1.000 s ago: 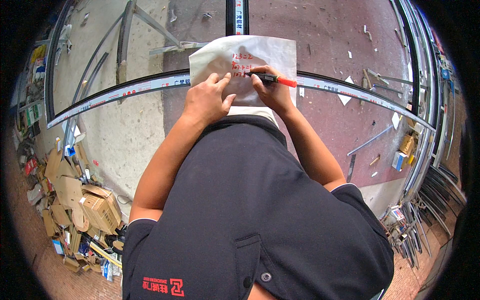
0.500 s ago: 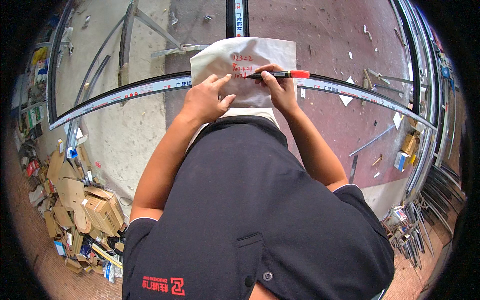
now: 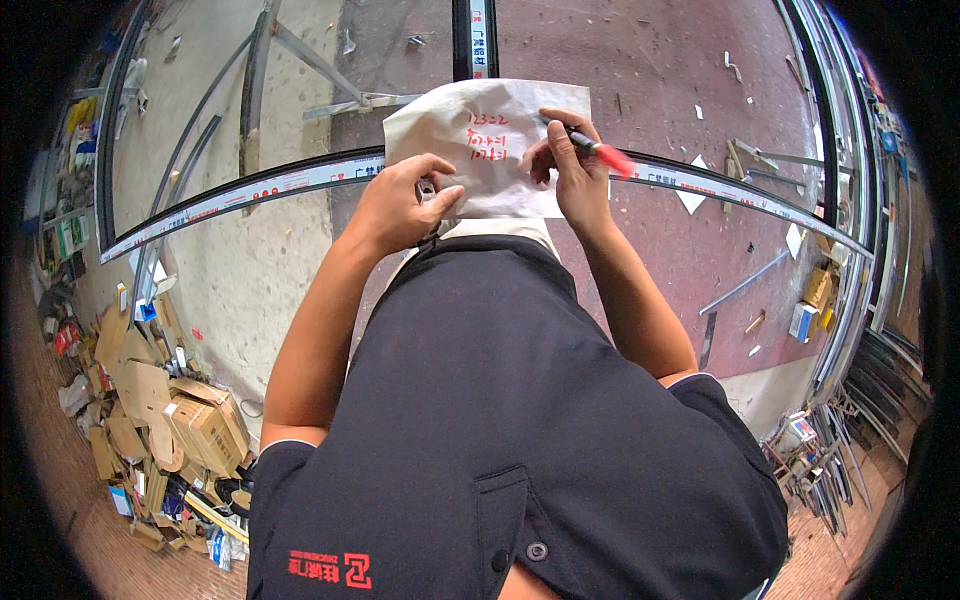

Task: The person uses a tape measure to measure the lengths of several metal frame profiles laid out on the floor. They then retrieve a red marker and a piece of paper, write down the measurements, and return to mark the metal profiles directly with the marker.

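Observation:
A white sheet of paper (image 3: pixel 470 190) with red handwriting lies across the black window frame bar (image 3: pixel 255 182) in front of me. In my right hand (image 3: pixel 580 175) is a marker (image 3: pixel 584 142), tilted over the sheet's right side. Its dark tip is lifted off the writing and its red end is blurred by motion. Curled at the sheet's lower left edge is my left hand (image 3: pixel 405 205). Something small and greyish shows between its thumb and fingers, too hidden to name.
Another frame bar (image 3: pixel 478 40) runs away from me past the sheet's far edge. Cardboard boxes (image 3: pixel 205 430) and scraps are piled at the lower left. Long metal profiles (image 3: pixel 845 340) line the right side. Offcuts and a loose metal strip (image 3: pixel 745 280) lie on the floor.
My right hand has lifted the marker from the writing and moved it right. The last written line has gained strokes. My left hand has drawn back slightly, its fingers more curled.

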Motion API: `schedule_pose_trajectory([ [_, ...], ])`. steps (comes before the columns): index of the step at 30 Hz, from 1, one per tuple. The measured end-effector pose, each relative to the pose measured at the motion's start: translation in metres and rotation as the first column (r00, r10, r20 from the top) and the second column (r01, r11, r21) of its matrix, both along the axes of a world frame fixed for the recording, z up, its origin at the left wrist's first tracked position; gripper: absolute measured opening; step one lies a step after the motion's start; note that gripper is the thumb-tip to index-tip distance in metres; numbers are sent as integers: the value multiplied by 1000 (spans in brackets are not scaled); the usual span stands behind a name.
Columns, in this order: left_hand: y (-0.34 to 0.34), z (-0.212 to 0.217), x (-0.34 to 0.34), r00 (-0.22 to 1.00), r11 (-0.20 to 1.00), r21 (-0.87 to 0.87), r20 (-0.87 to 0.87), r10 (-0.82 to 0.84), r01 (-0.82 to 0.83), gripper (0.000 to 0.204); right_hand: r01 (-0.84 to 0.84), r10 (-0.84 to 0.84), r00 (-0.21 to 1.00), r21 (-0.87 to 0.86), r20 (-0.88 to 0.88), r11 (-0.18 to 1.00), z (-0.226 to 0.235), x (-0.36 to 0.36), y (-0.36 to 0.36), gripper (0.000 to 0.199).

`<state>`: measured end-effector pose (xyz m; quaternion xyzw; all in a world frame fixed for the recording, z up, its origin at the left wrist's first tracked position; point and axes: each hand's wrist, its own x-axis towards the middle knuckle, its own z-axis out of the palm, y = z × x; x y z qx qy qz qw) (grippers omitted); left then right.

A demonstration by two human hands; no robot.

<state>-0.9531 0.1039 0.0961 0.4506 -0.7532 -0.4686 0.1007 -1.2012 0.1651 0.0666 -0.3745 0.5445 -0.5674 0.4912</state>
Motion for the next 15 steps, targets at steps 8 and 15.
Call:
schedule_pose_trajectory([
  [8,19,49,-20,957,962,267,-289,20,60,40,-144,-83,661,-235,-745,961,39,16,-13,36],
  [15,32,55,-22,899,948,315,-398,182,-53,40,-256,24,559,-145,-829,956,58,35,-20,25],
])
